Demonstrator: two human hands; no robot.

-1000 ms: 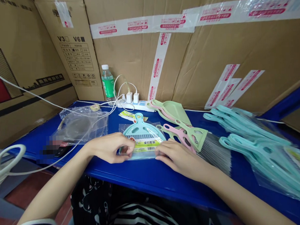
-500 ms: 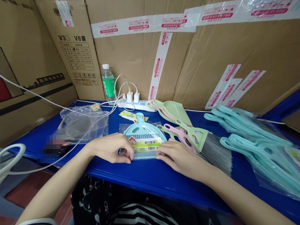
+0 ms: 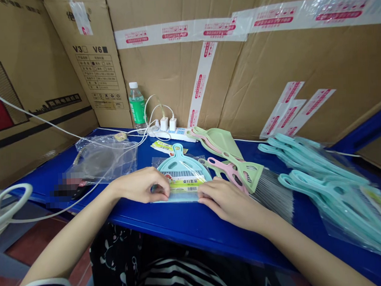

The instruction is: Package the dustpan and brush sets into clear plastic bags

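Observation:
A light blue dustpan and brush set point(image 3: 181, 164) lies in a clear plastic bag on the blue table, its handle pointing away from me. A green and white label point(image 3: 187, 183) shows across its lower part. My left hand point(image 3: 145, 185) is closed on the bag's lower left edge, thumb against fingers. At the lower right edge, my right hand point(image 3: 219, 196) pinches the same bag with bent fingers.
Green and pink dustpans point(image 3: 220, 140) and grey-bristled brushes point(image 3: 273, 190) lie right of the bag. Bagged light blue sets point(image 3: 336, 192) are stacked farther right. Behind are a power strip point(image 3: 180, 134) and a bottle point(image 3: 137, 107). An empty-looking plastic bag point(image 3: 105, 158) lies left.
My left thumb has moved up slightly at the bag's lower left edge. My right hand has hardly moved, and the bagged set lies in the same place.

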